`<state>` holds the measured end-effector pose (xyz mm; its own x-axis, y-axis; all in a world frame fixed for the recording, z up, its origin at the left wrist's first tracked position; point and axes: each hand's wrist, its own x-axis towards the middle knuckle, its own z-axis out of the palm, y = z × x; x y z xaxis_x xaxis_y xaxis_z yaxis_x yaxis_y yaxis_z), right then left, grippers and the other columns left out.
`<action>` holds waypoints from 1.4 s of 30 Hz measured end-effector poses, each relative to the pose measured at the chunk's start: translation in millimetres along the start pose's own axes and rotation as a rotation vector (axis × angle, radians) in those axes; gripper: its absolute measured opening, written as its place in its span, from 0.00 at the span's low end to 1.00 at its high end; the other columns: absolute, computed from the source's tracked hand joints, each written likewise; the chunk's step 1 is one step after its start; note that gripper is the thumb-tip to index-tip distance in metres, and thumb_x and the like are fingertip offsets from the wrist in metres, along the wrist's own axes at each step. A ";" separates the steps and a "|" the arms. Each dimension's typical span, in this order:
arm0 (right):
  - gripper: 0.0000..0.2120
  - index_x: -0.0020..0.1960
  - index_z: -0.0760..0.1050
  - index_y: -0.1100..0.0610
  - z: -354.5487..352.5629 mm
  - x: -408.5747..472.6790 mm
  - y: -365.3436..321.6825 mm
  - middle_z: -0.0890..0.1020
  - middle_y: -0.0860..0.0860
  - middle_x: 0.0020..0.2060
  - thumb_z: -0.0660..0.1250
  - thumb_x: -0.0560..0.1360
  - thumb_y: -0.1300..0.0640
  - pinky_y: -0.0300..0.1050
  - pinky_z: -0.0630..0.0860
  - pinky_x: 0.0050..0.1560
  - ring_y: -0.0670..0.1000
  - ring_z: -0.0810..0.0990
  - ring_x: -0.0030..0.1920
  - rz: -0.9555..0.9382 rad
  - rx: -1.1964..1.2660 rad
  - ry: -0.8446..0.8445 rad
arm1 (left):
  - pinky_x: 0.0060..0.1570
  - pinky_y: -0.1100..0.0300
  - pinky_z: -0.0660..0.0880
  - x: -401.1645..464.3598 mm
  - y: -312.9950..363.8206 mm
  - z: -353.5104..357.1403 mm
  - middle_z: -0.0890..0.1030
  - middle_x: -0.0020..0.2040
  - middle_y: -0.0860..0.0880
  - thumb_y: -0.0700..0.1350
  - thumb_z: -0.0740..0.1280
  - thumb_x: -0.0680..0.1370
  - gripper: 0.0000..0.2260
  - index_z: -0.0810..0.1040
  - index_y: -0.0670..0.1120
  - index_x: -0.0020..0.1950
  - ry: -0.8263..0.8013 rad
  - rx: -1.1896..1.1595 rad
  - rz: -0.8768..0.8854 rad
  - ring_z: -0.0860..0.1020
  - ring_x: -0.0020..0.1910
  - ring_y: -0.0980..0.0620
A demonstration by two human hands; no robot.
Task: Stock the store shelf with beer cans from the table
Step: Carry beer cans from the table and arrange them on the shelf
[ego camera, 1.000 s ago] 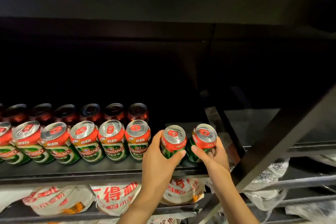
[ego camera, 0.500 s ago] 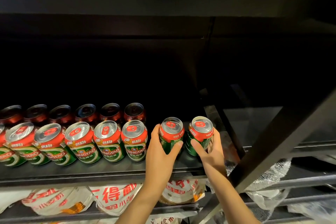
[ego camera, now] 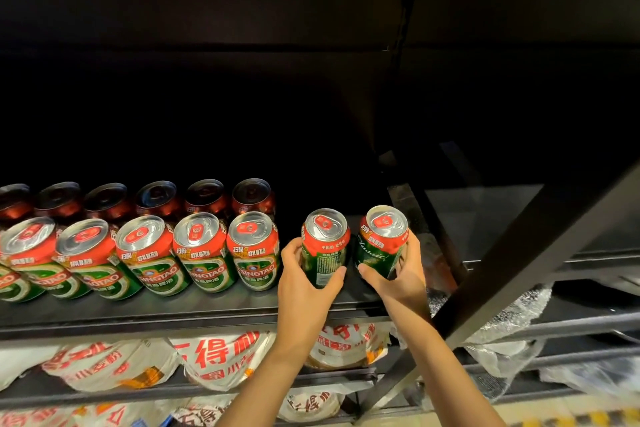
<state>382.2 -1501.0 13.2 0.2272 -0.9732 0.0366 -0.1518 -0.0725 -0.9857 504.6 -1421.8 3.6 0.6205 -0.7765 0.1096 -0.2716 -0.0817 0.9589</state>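
Head view: on the dark metal store shelf (ego camera: 194, 317), the left hand (ego camera: 304, 288) wraps its fingers around a green-and-red aluminium beer can (ego camera: 323, 246). Just beside it, the right hand (ego camera: 401, 276) grips a second matching can (ego camera: 381, 241), right of the stocked row of cans (ego camera: 145, 253).

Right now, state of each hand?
Left hand: closed on the left beer can.
Right hand: closed on the right beer can.

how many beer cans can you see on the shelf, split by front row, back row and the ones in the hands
Front row: 6, leftmost cut by the frame edge
Back row: 6
Held: 2, left hand on one can, right hand on another can
Total: 14
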 end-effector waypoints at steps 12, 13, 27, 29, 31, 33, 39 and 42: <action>0.39 0.68 0.63 0.52 2.1 2.9 8.1 0.73 0.53 0.65 0.77 0.63 0.68 0.51 0.72 0.66 0.50 0.73 0.65 0.017 0.105 0.029 | 0.68 0.60 0.66 -1.7 1.4 -0.9 0.63 0.71 0.57 0.54 0.74 0.69 0.42 0.53 0.55 0.75 -0.011 0.045 0.026 0.63 0.70 0.61; 0.40 0.69 0.63 0.53 1.5 2.7 8.6 0.73 0.53 0.64 0.77 0.63 0.68 0.52 0.72 0.66 0.50 0.73 0.65 0.016 0.116 0.020 | 0.67 0.59 0.67 -1.2 1.9 0.1 0.65 0.70 0.58 0.54 0.75 0.68 0.41 0.55 0.54 0.74 0.002 0.043 0.027 0.64 0.69 0.61; 0.35 0.68 0.62 0.56 -2.5 2.9 8.2 0.75 0.53 0.62 0.71 0.67 0.75 0.29 0.73 0.55 0.48 0.74 0.63 -0.054 0.144 -0.054 | 0.58 0.78 0.65 -2.8 -3.2 -3.7 0.70 0.61 0.59 0.47 0.71 0.73 0.28 0.64 0.52 0.70 0.008 0.112 0.131 0.66 0.62 0.69; 0.37 0.70 0.61 0.56 -2.3 3.2 8.3 0.74 0.51 0.62 0.71 0.67 0.74 0.26 0.72 0.53 0.48 0.73 0.63 -0.060 0.143 -0.044 | 0.59 0.78 0.64 -1.7 -2.1 -3.8 0.70 0.63 0.59 0.48 0.71 0.73 0.31 0.62 0.53 0.72 -0.011 0.113 0.128 0.66 0.63 0.69; 0.40 0.72 0.58 0.57 -1.6 3.4 8.1 0.72 0.50 0.63 0.72 0.67 0.74 0.23 0.71 0.51 0.46 0.72 0.63 -0.057 0.150 -0.030 | 0.62 0.74 0.64 -1.5 -2.2 -3.0 0.67 0.67 0.60 0.51 0.72 0.71 0.36 0.57 0.54 0.74 -0.033 0.090 0.101 0.65 0.66 0.67; 0.39 0.71 0.59 0.55 -0.7 3.9 8.6 0.72 0.49 0.62 0.72 0.67 0.72 0.23 0.71 0.50 0.44 0.72 0.62 -0.059 0.153 -0.030 | 0.65 0.66 0.65 -1.4 -1.7 -1.5 0.66 0.69 0.59 0.54 0.74 0.68 0.39 0.56 0.55 0.73 -0.020 0.065 0.056 0.65 0.68 0.64; 0.42 0.73 0.57 0.54 -0.8 7.1 15.7 0.72 0.46 0.61 0.74 0.66 0.70 0.32 0.73 0.57 0.43 0.73 0.61 -0.032 0.150 0.003 | 0.50 0.80 0.67 -3.0 -2.6 -0.2 0.72 0.57 0.64 0.47 0.76 0.69 0.31 0.61 0.58 0.64 0.031 0.023 0.027 0.71 0.58 0.70; 0.43 0.74 0.55 0.53 -1.4 7.0 15.6 0.72 0.38 0.57 0.73 0.67 0.70 0.27 0.72 0.54 0.36 0.73 0.58 -0.027 0.134 -0.001 | 0.57 0.76 0.66 -4.4 -3.9 -2.4 0.72 0.61 0.62 0.49 0.74 0.70 0.29 0.65 0.55 0.68 0.025 0.054 0.073 0.69 0.61 0.69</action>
<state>380.0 -1509.3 -1.7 0.2308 -0.9710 0.0632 -0.0161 -0.0687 -0.9975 504.7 -1416.5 0.1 0.6159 -0.7656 0.1858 -0.3559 -0.0600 0.9326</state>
